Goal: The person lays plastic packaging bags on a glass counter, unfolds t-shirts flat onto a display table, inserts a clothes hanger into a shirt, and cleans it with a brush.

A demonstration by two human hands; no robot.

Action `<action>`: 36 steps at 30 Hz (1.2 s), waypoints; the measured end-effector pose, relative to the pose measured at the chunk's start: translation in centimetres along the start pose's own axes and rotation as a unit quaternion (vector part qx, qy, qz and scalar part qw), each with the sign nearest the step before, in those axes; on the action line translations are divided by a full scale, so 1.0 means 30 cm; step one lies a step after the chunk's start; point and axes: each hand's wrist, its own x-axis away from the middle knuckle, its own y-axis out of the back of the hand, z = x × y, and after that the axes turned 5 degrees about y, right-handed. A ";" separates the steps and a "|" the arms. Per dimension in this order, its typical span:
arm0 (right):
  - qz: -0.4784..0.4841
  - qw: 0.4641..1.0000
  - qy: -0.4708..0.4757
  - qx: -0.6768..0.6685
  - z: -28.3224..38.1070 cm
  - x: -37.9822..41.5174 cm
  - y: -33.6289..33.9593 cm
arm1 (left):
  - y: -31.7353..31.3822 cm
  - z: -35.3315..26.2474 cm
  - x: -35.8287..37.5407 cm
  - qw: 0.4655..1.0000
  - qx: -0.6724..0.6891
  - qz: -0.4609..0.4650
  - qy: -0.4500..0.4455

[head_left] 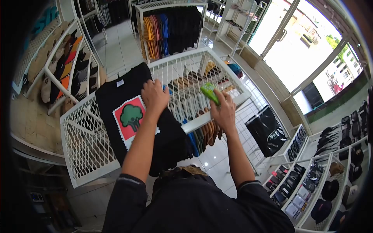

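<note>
With the right hand (224, 113) closed around a green object (210, 92) and the left hand (156, 96) open on the black shirt (167, 134), a careless pull could slide this shirt off the white mesh table (97, 175), because its lower part hangs past the near edge.

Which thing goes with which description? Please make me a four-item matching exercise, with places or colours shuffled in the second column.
Things:
1. Printed tree
2. Bright green object
3. Black T-shirt
4. Left hand

Descriptions:
A. Spread over the white mesh table
B. Over the dark fabric, beside the picture
C. Dark green on a red background
D. Held in the right hand

Right pairs: 1-C, 2-D, 3-A, 4-B
</note>
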 end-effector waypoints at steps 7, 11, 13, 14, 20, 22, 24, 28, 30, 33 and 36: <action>-0.036 0.998 -0.024 -0.036 -0.156 -0.068 0.048 | -0.074 -0.398 0.190 0.974 0.205 0.073 -0.060; -0.035 0.999 -0.016 -0.009 -0.312 -0.106 0.020 | -0.080 -0.456 0.218 0.991 0.128 0.037 -0.020; -0.004 0.998 -0.038 -0.047 -0.308 -0.105 0.043 | -0.084 -0.432 0.221 0.976 0.189 0.105 0.008; -0.042 0.999 -0.004 -0.004 -0.290 -0.098 0.057 | -0.073 -0.421 0.229 0.971 0.216 0.101 0.001; -0.067 0.973 -0.006 -0.219 -0.043 0.078 0.120 | 0.038 -0.298 0.212 0.987 0.153 -0.046 0.015; -0.001 0.962 0.000 -0.274 0.022 0.183 0.086 | 0.053 -0.210 0.174 0.989 0.108 -0.086 0.054; 0.035 0.941 0.027 -0.334 0.074 0.233 0.029 | 0.041 -0.089 0.090 0.989 0.047 -0.117 0.072; 0.103 0.925 0.032 -0.365 0.155 0.298 -0.020 | 0.063 0.059 0.014 0.982 0.021 -0.134 0.131; 0.122 0.920 0.003 -0.372 0.186 0.293 -0.016 | 0.043 0.081 -0.018 0.983 0.016 -0.129 0.132; 0.144 0.912 -0.046 -0.382 0.236 0.306 -0.016 | 0.004 0.088 -0.038 0.985 -0.009 -0.107 0.134; 0.153 0.911 -0.073 -0.375 0.286 0.343 -0.032 | -0.023 0.093 -0.045 0.986 -0.038 -0.094 0.131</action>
